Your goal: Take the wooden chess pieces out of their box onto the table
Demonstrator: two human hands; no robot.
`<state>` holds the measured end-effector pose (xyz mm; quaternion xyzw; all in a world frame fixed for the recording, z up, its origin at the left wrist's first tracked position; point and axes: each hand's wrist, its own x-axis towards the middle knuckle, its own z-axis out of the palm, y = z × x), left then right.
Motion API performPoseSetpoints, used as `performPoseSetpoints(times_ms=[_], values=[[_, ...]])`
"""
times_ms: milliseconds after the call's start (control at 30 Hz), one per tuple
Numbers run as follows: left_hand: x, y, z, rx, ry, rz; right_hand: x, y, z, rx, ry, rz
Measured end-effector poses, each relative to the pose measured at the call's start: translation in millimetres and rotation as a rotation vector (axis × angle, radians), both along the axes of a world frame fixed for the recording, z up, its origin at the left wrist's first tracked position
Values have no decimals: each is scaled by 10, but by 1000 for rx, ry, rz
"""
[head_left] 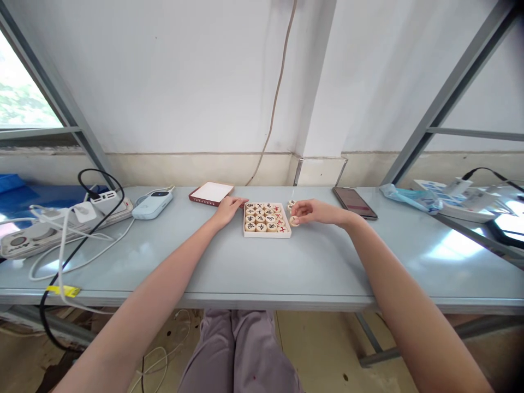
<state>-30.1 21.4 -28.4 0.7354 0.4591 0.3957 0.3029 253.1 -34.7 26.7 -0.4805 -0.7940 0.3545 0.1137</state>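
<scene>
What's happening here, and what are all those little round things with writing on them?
Someone is handling round wooden-looking pieces marked in black or red. Most sit in rows in a white box on the table. The right hand has its fingers on one piece just outside the box, with more beside it. The left hand is at the box's far left corner.

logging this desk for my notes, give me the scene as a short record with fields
left hand: at the left side of the white box
right hand: fingers on a round piece just right of the box
box: open, holds round pieces with black or red characters
lid: on the desk, beyond the left hand
phone: flat, right of the right hand
far left: power strip with cables
desk: grey, against a wall
</scene>
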Motion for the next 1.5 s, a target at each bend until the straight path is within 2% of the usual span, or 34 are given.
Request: performPoseSetpoints(times_ms=[67,133,200,333,400,600,767,867,967,1233,1500], values=[[3,1,-2,-6,-13,-2,108,54,-39,30,-151,-87],[6,-1,-5,-16,-24,-7,173,102,-85,127,-307,-193],[9,-9,-5,-22,-28,-10,165,129,-127,257,-369,-258],[15,-30,6,-20,-21,-15,-41,119,-229,596,-340,-373],[15,-34,10,-18,-11,-15,-171,107,-307,693,-380,-391],[3,-36,6,32,42,-24,-307,168,-525,631,-451,-216],[9,-20,-7,131,140,-35,-217,301,-568,607,-412,-158],[2,13,-29,166,215,14,-161,348,-578,633,-388,-122],[-12,43,-52,147,260,52,-77,379,-593,637,-392,-158],[-21,24,-36,44,204,-5,207,466,-668,573,-476,-381],[-12,6,-19,43,220,-8,183,502,-682,629,-415,-453]])
